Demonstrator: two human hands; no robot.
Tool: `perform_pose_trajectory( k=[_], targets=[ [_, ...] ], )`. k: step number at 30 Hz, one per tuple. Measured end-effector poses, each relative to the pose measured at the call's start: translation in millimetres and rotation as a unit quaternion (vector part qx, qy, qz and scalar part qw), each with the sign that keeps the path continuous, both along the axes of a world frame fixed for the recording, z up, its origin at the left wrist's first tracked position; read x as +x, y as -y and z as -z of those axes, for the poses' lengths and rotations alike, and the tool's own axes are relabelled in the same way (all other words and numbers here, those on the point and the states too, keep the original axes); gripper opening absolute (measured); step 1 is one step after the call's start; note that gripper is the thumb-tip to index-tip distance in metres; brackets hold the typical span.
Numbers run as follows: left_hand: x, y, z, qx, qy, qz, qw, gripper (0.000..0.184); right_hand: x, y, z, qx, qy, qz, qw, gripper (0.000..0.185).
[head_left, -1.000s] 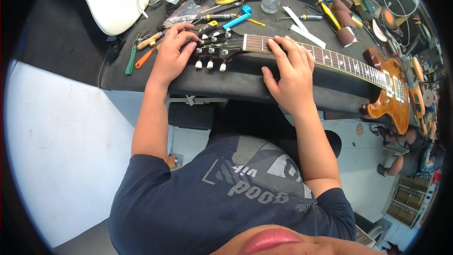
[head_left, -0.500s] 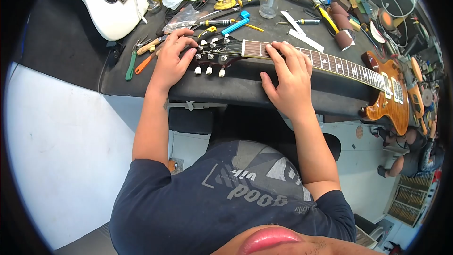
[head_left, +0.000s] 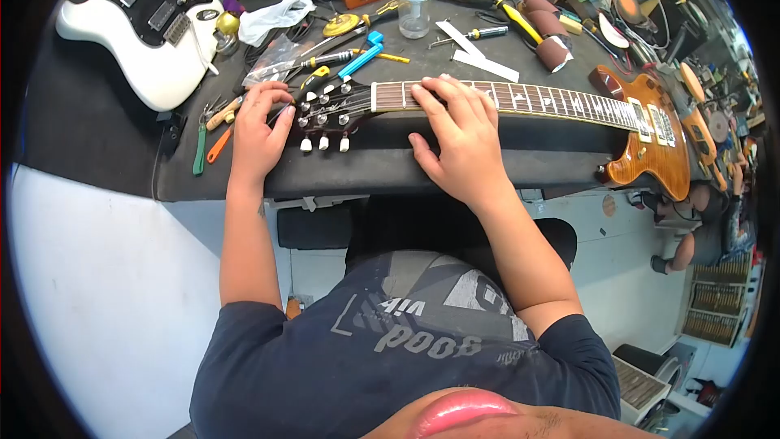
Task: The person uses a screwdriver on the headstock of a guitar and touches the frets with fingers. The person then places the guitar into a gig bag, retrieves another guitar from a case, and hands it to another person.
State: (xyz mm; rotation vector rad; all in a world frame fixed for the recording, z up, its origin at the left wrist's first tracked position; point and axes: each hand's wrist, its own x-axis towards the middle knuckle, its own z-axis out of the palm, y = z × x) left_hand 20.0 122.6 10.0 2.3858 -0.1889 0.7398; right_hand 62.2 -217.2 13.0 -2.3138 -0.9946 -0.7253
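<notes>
An amber flame-top electric guitar (head_left: 630,164) lies face up along the bench, its neck (head_left: 552,103) running left to a dark headstock (head_left: 333,106) with white tuner buttons. At the tip of that headstock, my left hand (head_left: 258,132) has its fingers curled against the end, thumb toward me; the fingertips are partly hidden. My right hand (head_left: 463,134) lies over the fretboard near the nut, fingers stretched and resting on the strings, thumb apart on the near side. Strings cross the nut to the tuner posts.
A white guitar body (head_left: 162,73) with a black pickguard lies at the far left. Behind the neck are a bottle (head_left: 414,0), white strips (head_left: 486,66), a blue string winder (head_left: 361,58), screwdrivers and sandpaper rolls (head_left: 555,54). An orange-handled tool (head_left: 219,145) lies left of my left hand.
The view has shifted, so the bench, guitar and both hands appear further left and slightly lower. Both hands keep about the same places on the guitar.
</notes>
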Motion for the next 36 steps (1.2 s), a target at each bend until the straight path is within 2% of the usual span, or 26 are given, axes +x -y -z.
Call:
perform_pose_trajectory(
  k=[5, 7, 11, 13, 14, 17, 18, 20, 23, 24, 27, 28, 32, 35, 36],
  targets=[
    [-2.4, -4.2, 1.2, -0.034, 0.021, -0.018, 0.999, 0.016, -0.8, -1.3, 0.7, 0.004, 0.003, 0.002, 1.0, 0.063],
    [-6.4, -0.3, 2.0, -0.052, 0.072, -0.048, 0.995, 0.018, 0.1, -1.0, 5.3, 0.01, 0.002, 0.001, 1.0, 0.064],
    [-30.0, 42.1, -1.2, -0.017, 0.175, -0.039, 0.984, 0.025, -5.7, -2.0, 6.9, 0.023, 0.015, 0.101, 0.995, 0.069],
    [-33.9, 88.0, -12.7, 0.036, 0.17, 0.045, 0.984, 0.032, -7.6, 2.1, 3.7, 0.047, 0.008, 0.142, 0.989, 0.071],
    [-33.6, 107.0, -20.4, 0.101, 0.153, 0.063, 0.981, 0.042, -6.7, 6.1, 5.0, 0.025, 0.006, 0.141, 0.99, 0.073],
    [-25.3, 148.7, -32.8, 0.208, 0.101, 0.059, 0.971, 0.067, -6.4, 21.8, 8.5, -0.019, -0.002, 0.127, 0.992, 0.07],
    [-21.4, 156.8, -31.5, 0.218, 0.086, 0.053, 0.971, 0.072, -7.2, 25.7, 7.2, 0.012, -0.001, 0.124, 0.992, 0.068],
    [-13.1, 169.3, -27.1, 0.24, 0.056, 0.037, 0.968, 0.082, -9.4, 37.4, 1.2, 0.035, 0.015, 0.135, 0.99, 0.076],
    [-3.2, 178.5, -18.9, 0.263, -0.082, 0.03, 0.961, 0.09, -10.1, 54.4, 1.0, 0.117, 0.036, 0.136, 0.983, 0.079],
    [-3.0, 182.0, -20.3, 0.307, -0.082, 0.012, 0.948, 0.092, -10.5, 59.8, 3.0, 0.149, 0.042, 0.132, 0.979, 0.078],
    [-8.7, 195.9, -31.9, 0.334, -0.019, -0.018, 0.942, 0.094, -12.4, 75.1, 6.8, 0.057, 0.026, 0.197, 0.978, 0.08],
    [-9.0, 200.6, -32.4, 0.317, 0.004, -0.013, 0.948, 0.098, -12.8, 80.2, 8.6, -0.019, 0.013, 0.216, 0.976, 0.078],
    [-6.2, 210.8, -21.3, 0.28, 0.042, 0.054, 0.958, 0.107, -16.5, 90.0, 1.2, 0.044, 0.038, 0.192, 0.98, 0.079],
    [1.7, 210.7, 4.5, 0.264, -0.01, 0.037, 0.964, 0.106, -15.9, 97.7, -6.6, 0.12, 0.09, 0.172, 0.974, 0.085],
    [4.4, 210.7, 7.6, 0.269, 0.016, 0.032, 0.963, 0.101, -13.8, 100.7, -4.7, 0.133, 0.105, 0.167, 0.971, 0.09]
  ],
)
